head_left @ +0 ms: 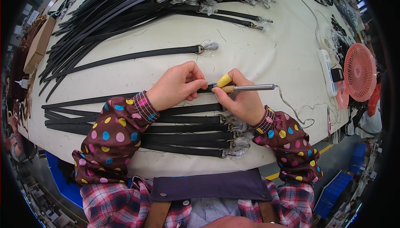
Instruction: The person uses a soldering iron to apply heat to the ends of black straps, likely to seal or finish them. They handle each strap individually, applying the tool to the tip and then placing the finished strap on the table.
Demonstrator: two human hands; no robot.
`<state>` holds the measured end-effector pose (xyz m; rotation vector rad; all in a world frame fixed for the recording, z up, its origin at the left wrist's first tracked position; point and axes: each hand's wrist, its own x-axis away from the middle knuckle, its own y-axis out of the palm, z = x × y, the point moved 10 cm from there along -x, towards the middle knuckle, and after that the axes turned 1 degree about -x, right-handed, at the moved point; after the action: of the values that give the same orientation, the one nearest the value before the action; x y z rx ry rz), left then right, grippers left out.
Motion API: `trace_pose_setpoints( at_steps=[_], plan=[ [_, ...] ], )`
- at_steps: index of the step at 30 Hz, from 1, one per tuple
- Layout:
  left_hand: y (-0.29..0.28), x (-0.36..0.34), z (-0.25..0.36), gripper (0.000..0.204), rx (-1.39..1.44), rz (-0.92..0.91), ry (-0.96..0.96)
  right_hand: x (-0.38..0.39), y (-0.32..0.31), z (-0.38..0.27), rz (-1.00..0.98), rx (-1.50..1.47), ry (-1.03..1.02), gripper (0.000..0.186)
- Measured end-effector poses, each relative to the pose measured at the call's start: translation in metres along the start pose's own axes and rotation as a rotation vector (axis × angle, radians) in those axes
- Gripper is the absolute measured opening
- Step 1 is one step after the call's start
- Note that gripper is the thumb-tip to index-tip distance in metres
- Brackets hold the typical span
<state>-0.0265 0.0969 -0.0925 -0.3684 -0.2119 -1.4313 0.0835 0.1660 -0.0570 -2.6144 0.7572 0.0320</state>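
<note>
My left hand [179, 85] is closed, thumb and fingertips pinched at the end of a black strap [104, 99] that runs out to the left under my wrist. My right hand [240, 97] grips a corded pen-like tool [254, 87] with a silver metal barrel. Its front end points left at the strap end, where my fingers partly hide the contact. Yellow wrapping [224, 80] covers one right fingertip. Just below my hands lie several more black straps [187, 136], side by side, with metal buckles and clear plastic wrapping [238, 149] at their right ends.
A large pile of black straps [125, 9] covers the far left of the white table [275, 53]. One single strap [137, 56] lies between pile and hands. To the right are a power strip [327, 72], a pink fan [360, 72] and the tool's loose cord [287, 102].
</note>
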Motion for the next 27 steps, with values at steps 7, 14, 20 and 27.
trace_pose_setpoints(
  at_steps=[7, 14, 20, 27],
  plan=[
    [0.000, -0.001, -0.002, 0.013, 0.012, 0.003, 0.005, 0.000, 0.001, 0.001, -0.006, 0.027, -0.003, 0.022],
    [-0.002, 0.001, 0.005, 0.014, -0.060, 0.046, -0.005, 0.002, -0.004, 0.000, 0.019, -0.067, -0.001, 0.018],
    [0.004, -0.004, 0.032, 0.016, -0.557, 0.049, 0.262, 0.002, -0.018, -0.001, 0.140, -0.148, -0.055, 0.019],
    [0.004, -0.001, 0.037, 0.012, -0.578, 0.092, 0.334, 0.003, -0.017, 0.001, 0.115, -0.204, -0.057, 0.020]
  ],
)
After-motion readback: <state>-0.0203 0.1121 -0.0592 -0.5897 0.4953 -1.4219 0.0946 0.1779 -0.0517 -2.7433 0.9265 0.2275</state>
